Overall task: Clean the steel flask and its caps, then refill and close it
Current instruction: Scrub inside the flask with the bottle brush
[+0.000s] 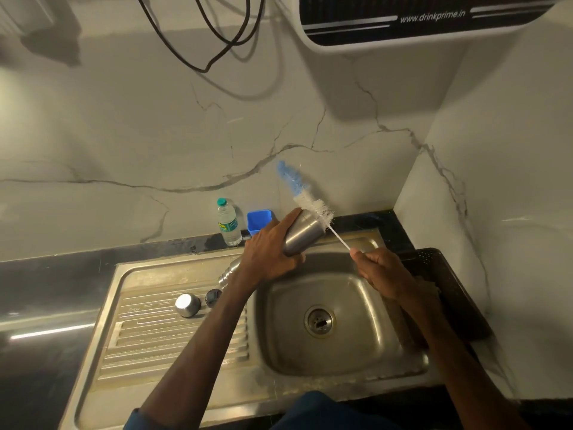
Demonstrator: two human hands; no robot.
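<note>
Overhead, purifier [434, 32] above the flask [302, 233] reads "www.drinkprime.in".

Single head view, close above sink [366, 346], facing forward-down; edges seemingly wide-angle warped.

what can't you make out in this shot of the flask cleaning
All from the head view:
1. The middle of the steel flask is covered by the left hand, and its inside is not shown.
2. The handle end of the brush is hidden in the right hand.
3. The label on the water bottle is too small to read.
4. The contents of the blue container are hidden by its own wall.
5. The purifier is cut off by the top edge.
</note>
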